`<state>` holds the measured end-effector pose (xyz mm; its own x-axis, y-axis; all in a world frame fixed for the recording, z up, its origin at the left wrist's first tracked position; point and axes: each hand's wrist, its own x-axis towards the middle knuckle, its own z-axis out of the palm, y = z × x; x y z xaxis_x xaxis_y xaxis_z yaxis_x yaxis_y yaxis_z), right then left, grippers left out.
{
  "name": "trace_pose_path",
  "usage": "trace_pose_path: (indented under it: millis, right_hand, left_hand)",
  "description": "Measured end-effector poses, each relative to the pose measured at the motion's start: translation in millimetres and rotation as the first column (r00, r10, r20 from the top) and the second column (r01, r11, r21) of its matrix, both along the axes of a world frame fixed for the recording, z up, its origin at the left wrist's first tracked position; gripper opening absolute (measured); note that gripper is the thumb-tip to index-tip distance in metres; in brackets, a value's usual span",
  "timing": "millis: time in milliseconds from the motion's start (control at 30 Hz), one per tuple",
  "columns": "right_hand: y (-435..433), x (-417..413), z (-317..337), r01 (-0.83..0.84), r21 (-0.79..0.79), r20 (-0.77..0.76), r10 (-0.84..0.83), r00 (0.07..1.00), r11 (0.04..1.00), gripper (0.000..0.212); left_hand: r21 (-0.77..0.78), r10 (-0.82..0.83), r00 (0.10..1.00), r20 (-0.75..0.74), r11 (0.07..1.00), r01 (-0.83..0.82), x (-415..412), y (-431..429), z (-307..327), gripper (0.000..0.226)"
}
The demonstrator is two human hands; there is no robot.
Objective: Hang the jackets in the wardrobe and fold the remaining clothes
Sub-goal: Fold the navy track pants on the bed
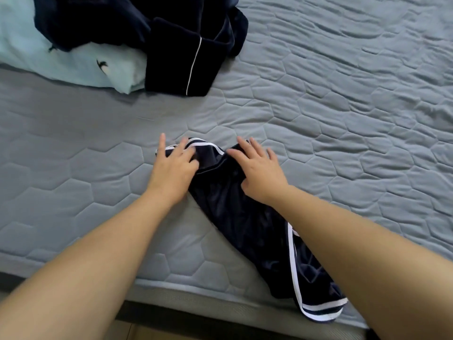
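Navy white-trimmed garment [245, 217] runs up from the bed [343, 106]'s near edge, left hand [171, 165] and right hand [255, 168] flat with fingers spread on its far end, flattening it to fold, I'd guess.

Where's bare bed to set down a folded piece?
Widest bare quilt: right of the navy pile, beyond the right hand. A second patch lies between the teal cloth and the left hand. Crowded: top left corner, and the front edge under the trimmed navy garment.

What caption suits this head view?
Left hand and right hand rest on a navy garment on the bed; other clothes lie beyond.
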<state>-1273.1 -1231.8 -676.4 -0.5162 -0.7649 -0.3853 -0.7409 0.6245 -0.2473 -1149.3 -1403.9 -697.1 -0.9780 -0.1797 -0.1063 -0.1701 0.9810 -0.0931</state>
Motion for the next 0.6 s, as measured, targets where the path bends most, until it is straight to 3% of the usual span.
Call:
trace_pose_path:
  millis: [33, 67, 133, 200, 300, 367, 433, 500, 533, 600]
  right_hand:
    - [-4, -2, 2, -0.092, 0.000, -0.018, 0.092, 0.996, 0.996, 0.068]
    - [-5, -4, 5, -0.177, -0.009, -0.041, 0.177, 0.983, 0.984, 0.055]
    - [0, -8, 12, -0.320, 0.014, -0.088, 0.320, 0.943, 0.947, 0.035]
    - [15, -15, 25, -0.414, 0.114, -0.137, 0.427, 0.894, 0.903, 0.030]
    - [40, -28, 58, -0.411, 0.348, -0.191, 0.493, 0.849, 0.843, 0.029]
    - [54, -38, 78, -0.405, 0.424, -0.211, 0.523, 0.826, 0.810, 0.027]
    - [71, -43, 96, -0.444, 0.462, -0.297, 0.606, 0.738, 0.768, 0.016]
    - [86, -50, 125, -0.484, 0.402, -0.395, 0.624, 0.675, 0.778, 0.011]
    - [94, -55, 142, -0.491, 0.388, -0.402, 0.623, 0.672, 0.780, 0.012]
    - [111, -61, 179, -0.457, 0.390, -0.381, 0.591, 0.711, 0.800, 0.006]
  left_hand:
    - [-0.020, -0.089, 0.996, -0.016, 0.996, 0.088, -2, 1, 6, 0.023]
    - [0.003, -0.152, 0.988, -0.025, 0.988, 0.152, -3, 2, 14, 0.026]
    - [0.093, -0.242, 0.970, -0.005, 0.966, 0.241, -2, 3, 33, 0.041]
    - [0.143, -0.320, 0.947, -0.014, 0.937, 0.318, 4, 4, 54, 0.055]
    - [0.130, -0.483, 0.873, -0.073, 0.863, 0.489, 11, -1, 89, 0.079]
    - [0.068, -0.565, 0.821, -0.082, 0.819, 0.570, 7, -1, 116, 0.077]
    - [0.058, -0.591, 0.806, 0.040, 0.806, 0.589, -2, 12, 151, 0.058]
    - [0.056, -0.516, 0.801, 0.304, 0.849, 0.526, -12, 29, 186, 0.029]
    - [0.024, -0.451, 0.786, 0.423, 0.873, 0.487, -16, 38, 203, 0.021]
    - [-0.039, -0.383, 0.778, 0.498, 0.886, 0.462, -25, 56, 241, 0.013]
